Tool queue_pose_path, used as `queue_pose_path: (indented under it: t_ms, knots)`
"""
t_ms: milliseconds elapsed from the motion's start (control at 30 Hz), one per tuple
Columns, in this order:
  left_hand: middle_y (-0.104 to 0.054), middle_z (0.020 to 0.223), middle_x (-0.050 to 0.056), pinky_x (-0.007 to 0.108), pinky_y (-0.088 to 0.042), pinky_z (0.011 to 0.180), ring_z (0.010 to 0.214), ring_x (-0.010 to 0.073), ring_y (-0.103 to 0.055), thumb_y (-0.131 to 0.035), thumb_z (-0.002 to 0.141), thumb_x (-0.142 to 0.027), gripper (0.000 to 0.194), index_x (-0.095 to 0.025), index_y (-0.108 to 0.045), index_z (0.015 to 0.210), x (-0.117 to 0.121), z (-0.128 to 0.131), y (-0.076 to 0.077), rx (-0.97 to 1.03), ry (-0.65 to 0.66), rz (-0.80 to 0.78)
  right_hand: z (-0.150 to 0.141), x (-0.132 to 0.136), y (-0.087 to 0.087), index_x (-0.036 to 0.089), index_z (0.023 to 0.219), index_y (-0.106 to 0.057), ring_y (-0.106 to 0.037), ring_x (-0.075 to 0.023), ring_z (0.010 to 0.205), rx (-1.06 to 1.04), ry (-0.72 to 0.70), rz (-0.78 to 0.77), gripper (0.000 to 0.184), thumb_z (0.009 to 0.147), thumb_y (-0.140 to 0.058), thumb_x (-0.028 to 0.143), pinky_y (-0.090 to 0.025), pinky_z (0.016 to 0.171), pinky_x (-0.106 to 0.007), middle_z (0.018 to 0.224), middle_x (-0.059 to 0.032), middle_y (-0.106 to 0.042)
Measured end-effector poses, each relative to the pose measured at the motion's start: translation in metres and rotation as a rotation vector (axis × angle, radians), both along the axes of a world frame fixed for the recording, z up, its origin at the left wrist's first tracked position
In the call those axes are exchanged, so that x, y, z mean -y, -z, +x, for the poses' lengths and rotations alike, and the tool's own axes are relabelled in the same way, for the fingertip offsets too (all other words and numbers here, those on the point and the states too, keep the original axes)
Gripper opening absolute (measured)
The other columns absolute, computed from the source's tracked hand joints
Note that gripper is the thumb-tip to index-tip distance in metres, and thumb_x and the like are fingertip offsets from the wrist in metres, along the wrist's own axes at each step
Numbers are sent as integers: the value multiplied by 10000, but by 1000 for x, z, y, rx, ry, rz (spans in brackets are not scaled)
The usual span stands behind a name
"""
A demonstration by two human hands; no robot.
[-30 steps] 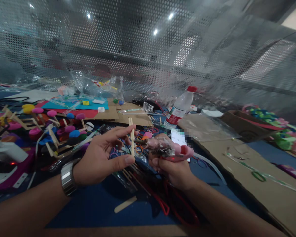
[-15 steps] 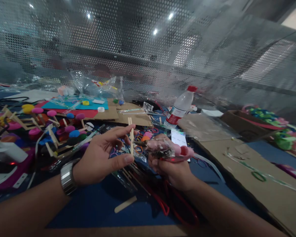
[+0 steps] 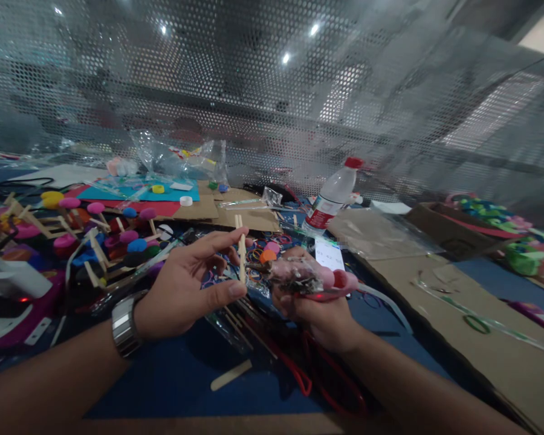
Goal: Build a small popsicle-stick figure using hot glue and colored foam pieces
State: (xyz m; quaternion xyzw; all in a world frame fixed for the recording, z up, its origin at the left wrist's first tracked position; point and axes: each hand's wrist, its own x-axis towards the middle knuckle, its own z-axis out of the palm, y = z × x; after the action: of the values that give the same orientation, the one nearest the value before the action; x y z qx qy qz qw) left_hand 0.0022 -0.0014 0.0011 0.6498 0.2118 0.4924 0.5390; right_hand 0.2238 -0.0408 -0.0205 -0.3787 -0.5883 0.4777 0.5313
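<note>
Between its thumb and fingers, my left hand (image 3: 188, 287) grips a pair of popsicle sticks (image 3: 242, 254) held upright. My right hand (image 3: 315, 314) is wrapped round a pink hot glue gun (image 3: 303, 275), grimy with residue near the front. The gun's nozzle points left and meets, or nearly meets, the sticks; contact is hard to make out. A clear glue stick (image 3: 385, 302) curves out of the gun's back end. Below the hands, one loose popsicle stick (image 3: 231, 375) lies on the blue table.
At left stand several stick models with coloured pom-poms (image 3: 136, 244) beside a purple power strip (image 3: 36, 329). A red-capped bottle (image 3: 330, 202) leans behind a lit phone (image 3: 329, 254). Cardboard (image 3: 448, 314) covers the right side, and red-handled scissors (image 3: 303, 382) lie below my right hand.
Both hands keep nearly the same pose. The glue gun's nozzle has shifted very slightly down and left at the sticks.
</note>
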Motion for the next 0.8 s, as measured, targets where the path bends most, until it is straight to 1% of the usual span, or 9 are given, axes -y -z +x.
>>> queue_pose_path:
  t_ms: [133,233,333,500,667,800]
  knots:
    - [-696,1073,77,334,-515,894,1005,220,-621,-889,735,-349,571,-356,-730,1283,0,0,1,3,-7,-11,1,0,1,268,911,-535,-437,-152,605,-53,-31,-15,307,733,-781,308,-348,571,-309,707,43,-504]
    - [-697,1089,78,341,-516,900,1001,220,-626,-893,731,-346,575,-358,-730,1282,1,0,1,8,-7,-21,1,1,2,273,923,-542,-420,-146,592,-70,-43,-18,321,732,-797,308,-338,564,-303,696,51,-500]
    - [-703,1081,81,340,-517,894,1005,225,-627,-895,729,-344,570,-351,-736,1276,0,0,1,17,-7,-19,0,1,0,267,904,-539,-398,-138,574,-55,-50,-10,327,725,-809,313,-326,549,-297,678,56,-494]
    - [-706,1078,72,307,-514,859,949,194,-623,-891,740,-330,570,-355,-728,1285,-2,1,3,17,-7,-6,0,2,-4,256,884,-519,-405,-141,583,-30,-46,5,353,725,-816,362,-331,553,-302,688,44,-506]
    - [-716,1054,63,292,-513,845,948,186,-621,-894,738,-309,576,-356,-726,1286,-2,0,3,13,-12,16,2,3,-1,250,879,-542,-409,-144,587,-18,-52,1,364,744,-818,444,-332,553,-297,676,41,-513]
    - [-729,1059,74,301,-522,840,924,185,-623,-896,732,-316,573,-329,-734,1282,-1,1,2,9,-24,10,4,3,1,250,878,-554,-393,-137,558,-5,-57,-9,357,744,-822,443,-317,523,-290,658,39,-520]
